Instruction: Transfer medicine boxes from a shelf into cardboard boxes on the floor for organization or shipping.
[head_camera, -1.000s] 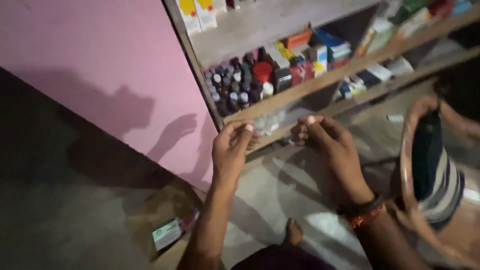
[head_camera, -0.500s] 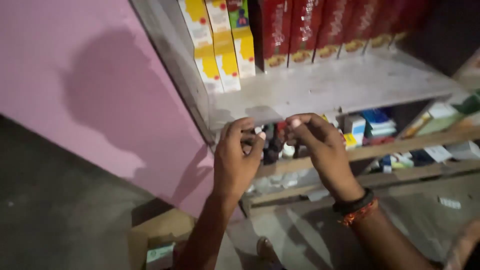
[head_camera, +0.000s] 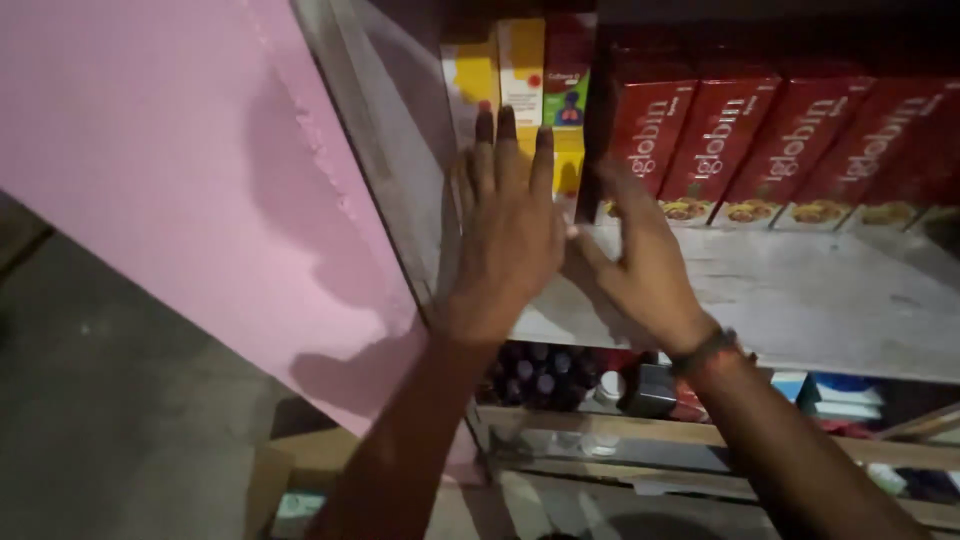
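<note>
Presently the left hand (head_camera: 510, 230), fingers spread and empty, reaches toward the yellow cartons (head_camera: 520, 70). Right hand (head_camera: 635, 265) grasp cannot be told. Best square cartons gently, sparing the red boxes (head_camera: 720, 140).

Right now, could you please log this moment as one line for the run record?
left hand: open, at yellow boxes | right hand: open, over shelf | red boxes: upright row

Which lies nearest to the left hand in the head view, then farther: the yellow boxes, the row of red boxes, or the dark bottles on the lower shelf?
From the left hand:
1. Yellow boxes, on the upper shelf just beyond the fingertips.
2. Dark bottles, one shelf down, below the wrist.
3. Row of red boxes, off to the right, past the right hand.
</note>
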